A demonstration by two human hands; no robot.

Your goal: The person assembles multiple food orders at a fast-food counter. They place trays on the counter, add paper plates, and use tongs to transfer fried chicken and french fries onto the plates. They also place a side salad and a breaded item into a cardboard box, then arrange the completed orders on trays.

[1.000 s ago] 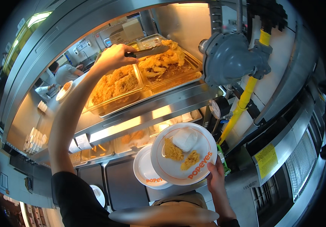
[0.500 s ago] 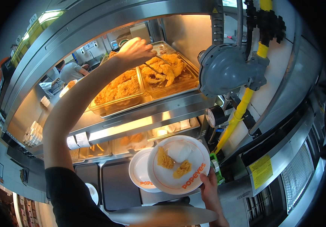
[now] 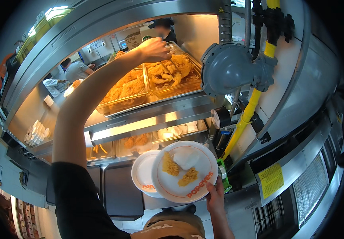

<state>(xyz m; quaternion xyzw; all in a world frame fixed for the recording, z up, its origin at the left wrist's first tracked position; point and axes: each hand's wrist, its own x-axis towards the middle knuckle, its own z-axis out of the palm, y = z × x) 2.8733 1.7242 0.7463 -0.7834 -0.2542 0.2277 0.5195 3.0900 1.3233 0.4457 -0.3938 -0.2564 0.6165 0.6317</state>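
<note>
My left arm stretches up into the heated shelf. My left hand is closed around thin metal tongs, whose tips reach down among the fried chicken in the right-hand pan. Whether the tips grip a piece is hard to make out. Lower down, my right hand pinches the rim of a white round plate with red print. On that plate lie two pieces of fried chicken and a white round tub. Another white plate sits partly underneath it.
A second pan of fried chicken stands left of the first. Below are a shelf with wrapped white items and dark trays. A grey gas regulator and yellow pipe rise at right. People stand beyond the shelf.
My left hand has shifted slightly with the tongs, which stand steeper over the chicken. A person in a dark cap has come into view behind the pans. The plate stays in my right hand.
</note>
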